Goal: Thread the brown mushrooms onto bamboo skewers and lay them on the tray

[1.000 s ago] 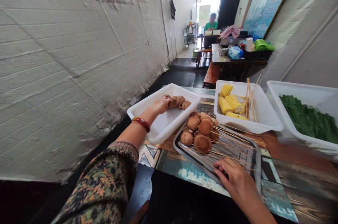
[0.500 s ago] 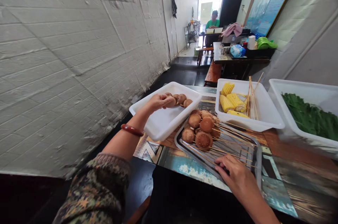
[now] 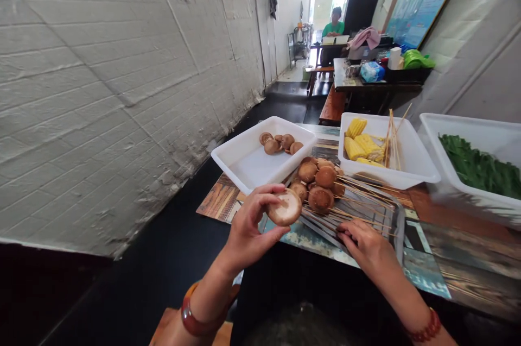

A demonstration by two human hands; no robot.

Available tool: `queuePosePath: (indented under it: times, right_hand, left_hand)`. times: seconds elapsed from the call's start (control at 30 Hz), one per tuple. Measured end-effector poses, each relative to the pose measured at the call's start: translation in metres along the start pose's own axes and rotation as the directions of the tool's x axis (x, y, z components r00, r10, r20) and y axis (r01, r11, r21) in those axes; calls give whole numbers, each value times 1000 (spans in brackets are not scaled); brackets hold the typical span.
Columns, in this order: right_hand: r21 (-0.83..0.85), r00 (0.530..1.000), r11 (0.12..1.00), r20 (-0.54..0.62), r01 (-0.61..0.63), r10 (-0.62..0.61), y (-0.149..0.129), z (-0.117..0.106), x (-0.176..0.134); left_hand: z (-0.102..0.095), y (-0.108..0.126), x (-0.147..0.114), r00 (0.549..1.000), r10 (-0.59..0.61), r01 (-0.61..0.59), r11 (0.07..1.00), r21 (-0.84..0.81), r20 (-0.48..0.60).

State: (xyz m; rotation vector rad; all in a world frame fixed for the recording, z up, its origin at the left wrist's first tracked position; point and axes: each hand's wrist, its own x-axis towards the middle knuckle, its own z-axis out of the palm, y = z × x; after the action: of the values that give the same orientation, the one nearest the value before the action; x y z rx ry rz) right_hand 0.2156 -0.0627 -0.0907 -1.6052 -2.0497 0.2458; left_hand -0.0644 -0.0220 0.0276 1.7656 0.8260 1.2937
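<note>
Between the thumb and fingers of my left hand (image 3: 252,226) is a mushroom (image 3: 286,208), its pale underside turned toward me. It is held in front of the tray's near left corner. My right hand (image 3: 368,245) is closed in a pinch on a thin bamboo skewer (image 3: 321,226) at the tray's near edge; the skewer points left toward the mushroom. Skewered brown mushrooms (image 3: 321,199) are heaped on the left of the metal tray (image 3: 396,226), their sticks pointing right. Loose mushrooms (image 3: 272,146) lie in the white tub (image 3: 240,164) behind my left hand.
A white tub (image 3: 423,172) holds corn pieces (image 3: 368,146) and upright bamboo skewers (image 3: 391,139). Right of it, another tub (image 3: 431,124) holds green leaves (image 3: 480,167). Farther back are a cluttered table (image 3: 342,80), a bench (image 3: 332,106) and a seated person in green (image 3: 332,29). A wall (image 3: 122,90) runs along the left.
My left hand has come out of the white tub with a mushroom and moved down and right, toward my right hand. My right hand remains by the tray's near edge. The view has shifted slightly.
</note>
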Motion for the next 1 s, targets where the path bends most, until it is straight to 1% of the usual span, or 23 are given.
queuePosePath:
  times: [0.07,0.17,0.27,0.33,0.4,0.53,0.63,0.73,0.8,0.83,0.9,0.97,1.0]
  right_hand:
    - [-12,1000,1000,9,1,-1,1,0,0]
    - [-25,1000,1000,27,13,-13,2,-1,0]
    - [-49,998,998,50,41,-39,2,-3,1]
    - [-85,997,995,59,51,-46,1,-4,2]
    - [-130,997,990,69,56,-48,0,-5,3]
    - [-219,995,974,93,56,-36,-3,-7,4]
    - [-256,993,965,117,60,-30,-5,-9,7]
    - [-279,992,959,129,52,-16,-7,-9,9]
    - [-283,992,958,127,48,-12,-6,-8,10]
    - [-281,992,958,126,48,-13,-6,-7,10]
    - [-271,992,961,122,48,-15,-3,-6,9]
    - [-241,993,969,119,50,-21,-1,-5,7]
    - [-222,993,974,118,51,-24,0,-4,7]
  left_hand:
    - [4,1,-11,999,25,-24,999,22,-48]
    - [7,1,-22,995,3,-1,1000,21,-104]
    - [10,0,-30,992,-18,19,1000,1,-127]
    - [11,0,-34,990,-10,10,1000,-2,-142]
    - [12,-2,-39,989,24,-25,1000,-1,-145]
    - [12,-9,-45,990,90,-91,996,-6,-111]
    - [12,-16,-49,990,79,-86,995,-54,-116]
    - [14,-22,-51,990,-43,18,983,-180,-133]
    - [16,-25,-51,978,-153,103,945,-311,-143]
    - [17,-26,-51,965,-218,149,911,-385,-143]
    - [20,-28,-50,923,-364,242,801,-548,-124]
    - [22,-30,-50,871,-488,320,658,-682,-62]
    - [23,-31,-50,848,-530,352,593,-725,-22]
